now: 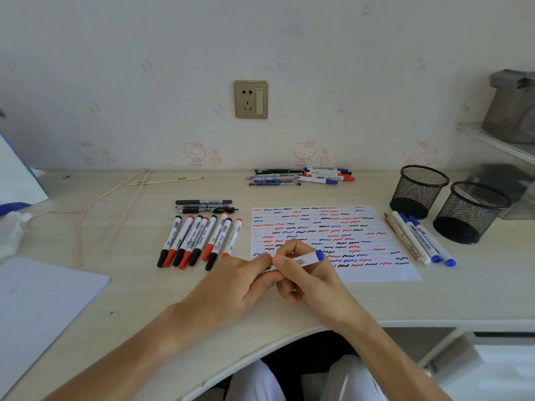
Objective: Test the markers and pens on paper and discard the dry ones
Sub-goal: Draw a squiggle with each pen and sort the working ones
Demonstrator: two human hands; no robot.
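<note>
I hold a blue-ended marker [307, 259] in both hands, left hand [240, 280] gripping its near end and right hand [304, 273] pinching the barrel. It hovers over the scribbled paper [376, 273] near the bench's [144, 285] front edge.

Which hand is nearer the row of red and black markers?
Left. The left hand lies just below the row of markers, near its lower ends; the right hand is further right, over the paper.
</note>
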